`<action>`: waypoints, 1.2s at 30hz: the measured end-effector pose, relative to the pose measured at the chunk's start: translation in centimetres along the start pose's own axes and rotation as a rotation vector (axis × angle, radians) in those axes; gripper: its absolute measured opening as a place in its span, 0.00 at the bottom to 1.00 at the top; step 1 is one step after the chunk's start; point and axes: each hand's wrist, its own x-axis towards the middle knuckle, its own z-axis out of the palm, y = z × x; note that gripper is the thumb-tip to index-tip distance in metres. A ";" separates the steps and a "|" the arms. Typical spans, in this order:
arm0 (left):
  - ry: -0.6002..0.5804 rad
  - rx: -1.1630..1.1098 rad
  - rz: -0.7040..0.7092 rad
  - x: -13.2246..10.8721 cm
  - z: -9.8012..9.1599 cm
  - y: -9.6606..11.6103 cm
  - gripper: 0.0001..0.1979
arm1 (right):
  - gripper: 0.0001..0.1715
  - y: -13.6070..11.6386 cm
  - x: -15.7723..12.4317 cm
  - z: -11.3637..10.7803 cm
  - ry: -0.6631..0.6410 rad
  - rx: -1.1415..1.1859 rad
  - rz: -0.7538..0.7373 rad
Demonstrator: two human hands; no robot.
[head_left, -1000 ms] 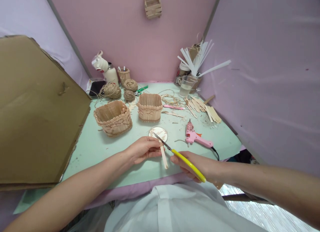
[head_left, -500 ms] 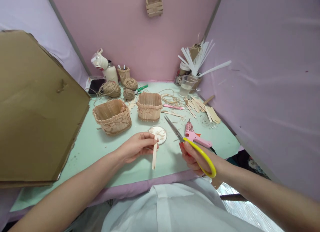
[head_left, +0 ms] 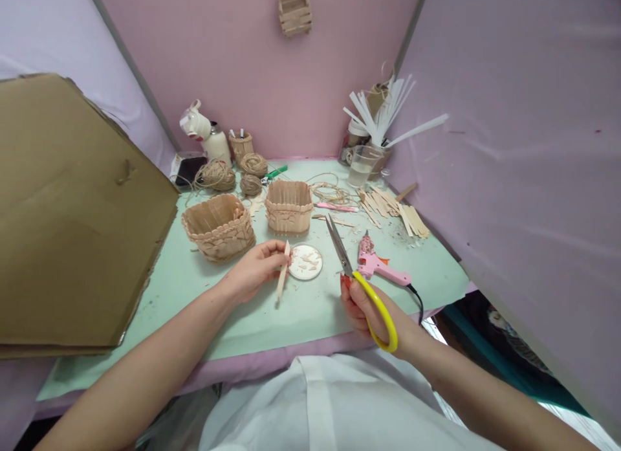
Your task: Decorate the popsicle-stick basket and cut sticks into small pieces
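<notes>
On the pale green desk (head_left: 194,296), two baskets built of sticks are counted, one wide (head_left: 220,228) and one narrower (head_left: 290,208). Three balls of twine (head_left: 216,175) are gathered behind them. One pink glue gun (head_left: 381,266), one round dish (head_left: 305,262) and one clear cup (head_left: 361,166) are also seen, with one cardboard sheet (head_left: 72,211) leaning at the left.

One craft stick (head_left: 282,276) is held in the left hand (head_left: 255,270), and one pair of scissors (head_left: 359,276) in the right hand (head_left: 363,308).

A second ago the blades were laid against the stick, near the dish. Since then the scissors have been drawn away to the right, and the stick has been carried to the left of the dish.

The left hand is closed in a pinch, the stick's upper end caught between thumb and fingertips. The stick is tilted, its lower end toward the person, just beside the dish. The right hand is wrapped through the yellow handles, with the blades brought together and pointed away toward the far wall, just left of the glue gun. Both forearms are stretched forward over the desk's near edge.
</notes>
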 end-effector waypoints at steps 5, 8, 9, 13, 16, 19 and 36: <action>-0.002 -0.066 0.008 0.2 0.1 -0.1 0.06 | 0.25 1.2 0.5 -0.2 0.009 -0.104 -0.118; -0.035 -0.050 0.024 0.4 0.3 0.4 0.03 | 0.25 1.6 0.6 -0.4 0.013 -0.110 -0.142; -0.051 -0.053 0.023 0.5 0.4 0.6 0.02 | 0.25 1.5 0.6 -0.4 0.012 -0.113 -0.143; -0.146 -0.259 -0.070 0.6 1.2 1.8 0.11 | 0.25 0.8 0.4 -0.2 0.027 -0.133 -0.129; -0.153 -0.464 -0.097 0.5 2.2 1.8 0.14 | 0.22 0.4 0.3 0.1 0.089 -0.205 -0.116; -0.172 -0.614 -0.079 0.5 3.1 0.7 0.13 | 0.19 0.3 0.6 0.6 0.151 -0.256 -0.132; -0.145 -0.391 0.108 -0.4 3.8 -2.1 0.09 | 0.19 -0.1 2.0 -0.2 0.485 -0.259 -0.272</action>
